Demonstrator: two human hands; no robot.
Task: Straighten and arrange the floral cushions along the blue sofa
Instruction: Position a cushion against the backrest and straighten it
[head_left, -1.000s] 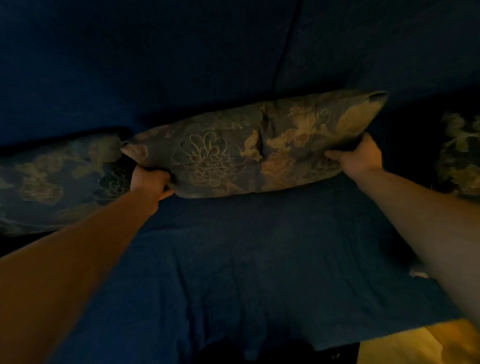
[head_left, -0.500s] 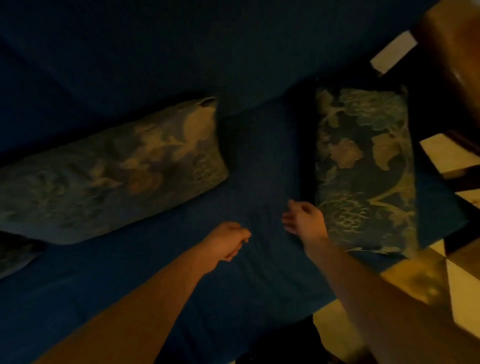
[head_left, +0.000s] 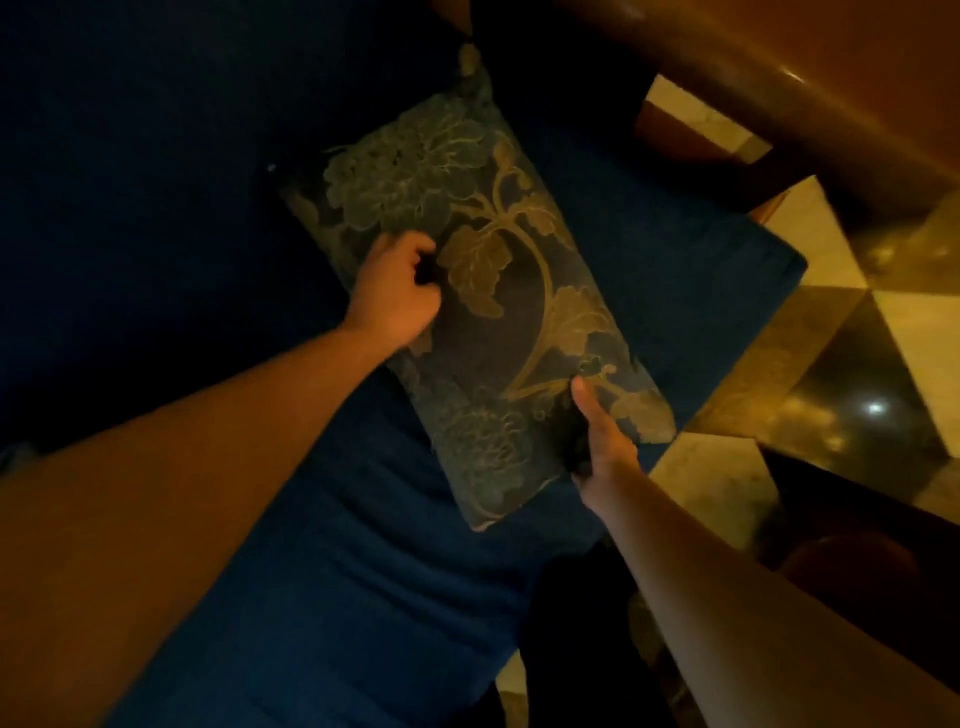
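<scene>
A floral cushion (head_left: 498, 291), dark with pale gold flowers, lies flat and slanted on the blue sofa seat (head_left: 363, 571) near its right end. My left hand (head_left: 397, 288) grips the cushion's left long edge, fingers curled into the fabric. My right hand (head_left: 597, 436) holds its near edge, thumb on top and fingers under it. The dark blue sofa back (head_left: 130, 182) fills the upper left. The light is dim.
A curved wooden armrest (head_left: 779, 93) runs across the upper right, just beyond the cushion's far end. Glossy tiled floor (head_left: 857, 338) shows to the right of the seat. Another piece of dark wooden furniture (head_left: 857, 519) stands at lower right.
I have let go of the middle cushion and turned to the right. Both hands went from hanging free above the seat to gripping the right-end cushion.
</scene>
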